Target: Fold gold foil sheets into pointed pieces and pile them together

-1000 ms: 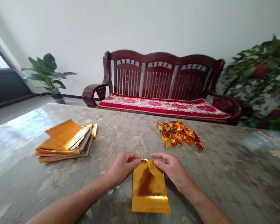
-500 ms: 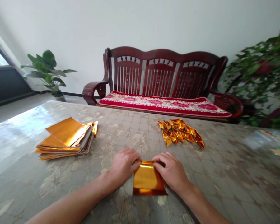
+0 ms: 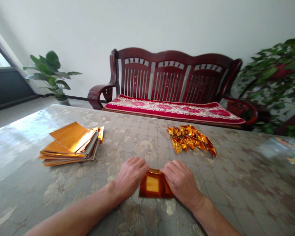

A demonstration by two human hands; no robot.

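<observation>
Across the near part of the table [image 3: 236, 173]: both forearms reach inward from the bottom corners of the view, so the two hands face each other over one gold foil sheet [image 3: 153, 187].
Left hand [image 3: 132, 174]: back of the hand upward, fingers curled and closed on the sheet's far left corner, wrist low over the tabletop.
Right hand [image 3: 181, 179]: knuckles up, fingers bent and closed on the far right corner; its thumb is hidden.
Gold foil sheet: between the hands, with a narrow folded band along its far edge and a bright reflection in its middle.
Tabletop: grey-brown, with a floral and grid pattern, glossy at the far left.
Left of the hands: an uneven stack of foil sheets [image 3: 70, 144], gold and grey edges showing.
Beyond the right hand: a cluster of folded gold pieces [image 3: 190, 139].
Right end: a clear plastic bag [image 3: 280, 147], blurred.
Room: dark red wooden bench [image 3: 167, 77] with a red floral runner [image 3: 174, 109], pale wall [image 3: 162, 23], potted plant [image 3: 50, 73] at left, trailing greenery [image 3: 277, 75] at right.
</observation>
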